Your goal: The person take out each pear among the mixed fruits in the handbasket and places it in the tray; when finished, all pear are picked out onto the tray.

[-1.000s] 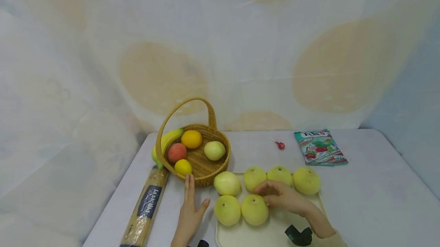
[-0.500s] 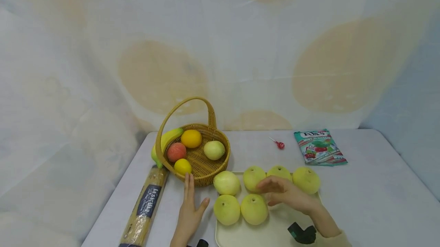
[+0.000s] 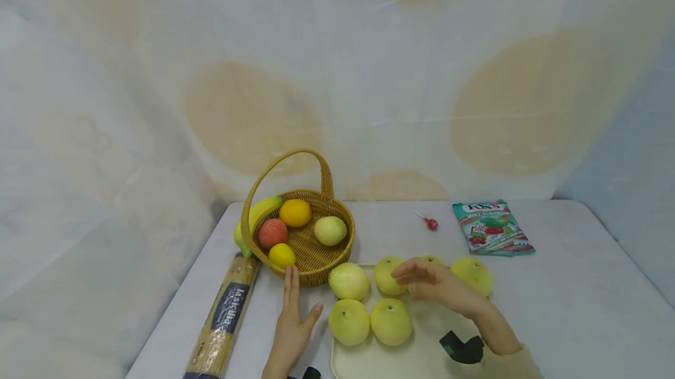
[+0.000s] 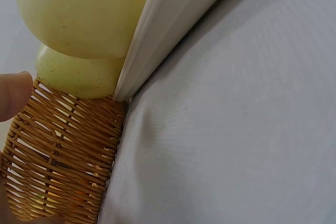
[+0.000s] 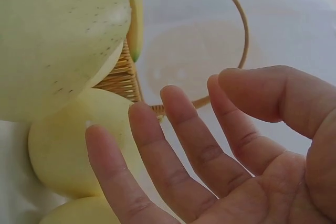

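Observation:
My left hand [image 3: 292, 326] lies with straight fingers at the near rim of the wicker basket [image 3: 345, 244], its fingertips by the lemon [image 3: 282, 255]. In the right wrist view my right hand [image 5: 226, 166] has loosely bent fingers and an empty palm. It hovers over the cream tray [image 3: 379, 361], above the round yellow-green fruits. One such fruit [image 3: 391, 321] sits just in front of it, with another [image 3: 350, 322] to its left. A third fruit [image 3: 389, 275] is at the fingertips; whether they touch cannot be told. The right hand partly hides a back-row fruit [image 3: 432, 259].
The basket holds a peach [image 3: 272, 233], an orange fruit [image 3: 295, 213] and a pale green fruit [image 3: 330, 231]. A banana [image 3: 258, 218] leans at its left, above a spaghetti pack [image 3: 224, 314]. A red lollipop [image 3: 431, 224] and a candy bag [image 3: 493, 228] lie at the back right.
My right hand has lifted away from the front fruit and moved slightly back, its fingers loosening. The left hand and the fruits look the same.

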Demonstrator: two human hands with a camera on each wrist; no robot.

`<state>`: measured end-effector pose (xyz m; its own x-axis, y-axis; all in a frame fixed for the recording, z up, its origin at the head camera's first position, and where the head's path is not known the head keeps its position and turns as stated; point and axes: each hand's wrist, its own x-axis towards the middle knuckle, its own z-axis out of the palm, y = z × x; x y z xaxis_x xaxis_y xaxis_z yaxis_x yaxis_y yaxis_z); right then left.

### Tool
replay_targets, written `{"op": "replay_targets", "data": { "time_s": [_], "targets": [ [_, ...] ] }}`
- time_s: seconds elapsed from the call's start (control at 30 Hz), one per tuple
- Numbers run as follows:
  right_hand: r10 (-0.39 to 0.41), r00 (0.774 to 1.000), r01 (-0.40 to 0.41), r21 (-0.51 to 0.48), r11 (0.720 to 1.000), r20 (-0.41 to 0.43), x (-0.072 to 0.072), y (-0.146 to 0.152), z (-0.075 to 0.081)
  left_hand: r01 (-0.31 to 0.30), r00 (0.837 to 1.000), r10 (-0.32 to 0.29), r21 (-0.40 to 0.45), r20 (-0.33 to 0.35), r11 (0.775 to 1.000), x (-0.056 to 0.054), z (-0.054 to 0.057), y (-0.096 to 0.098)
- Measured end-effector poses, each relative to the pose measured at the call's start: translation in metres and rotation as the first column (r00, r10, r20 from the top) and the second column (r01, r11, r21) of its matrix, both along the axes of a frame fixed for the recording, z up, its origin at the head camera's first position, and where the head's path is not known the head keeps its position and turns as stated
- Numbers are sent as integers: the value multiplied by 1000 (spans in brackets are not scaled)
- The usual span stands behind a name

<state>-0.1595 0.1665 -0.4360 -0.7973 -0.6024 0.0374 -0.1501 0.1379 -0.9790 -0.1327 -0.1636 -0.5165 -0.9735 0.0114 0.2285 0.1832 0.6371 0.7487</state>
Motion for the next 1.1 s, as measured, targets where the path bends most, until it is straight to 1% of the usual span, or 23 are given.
{"op": "replay_targets", "data": {
  "time_s": [0.17,0.27,0.4,0.53,0.63,0.77,0.93,1.1],
  "targets": [
    [9,999,-9,9,1000,-44,-7,-6,5,1,1000,-1,-2,-4,1000,0,0,0],
    [-4,997,6,31,999,-72,-13,-10,9,0,1000,0,-6,-6,1000,0,0,0],
    [-20,994,21,13,1000,-107,-22,-16,19,-3,1000,3,-12,-4,1000,0,0,0],
    [-65,993,63,-25,998,-100,-31,-22,29,-1,1000,1,-7,9,1000,0,0,0],
    [-94,993,91,-39,995,-77,-38,-25,35,2,1000,-2,-1,21,1000,0,1,0],
    [-120,989,115,-64,991,-82,-45,-28,40,1,1000,-1,-7,25,1000,0,1,0],
    [-149,985,138,-111,984,-90,-50,-32,45,4,1000,-4,-25,20,1000,-1,2,0],
    [-163,984,157,-90,984,-68,-53,-38,50,0,1000,0,-28,21,1000,-1,3,0]
  ]
}}
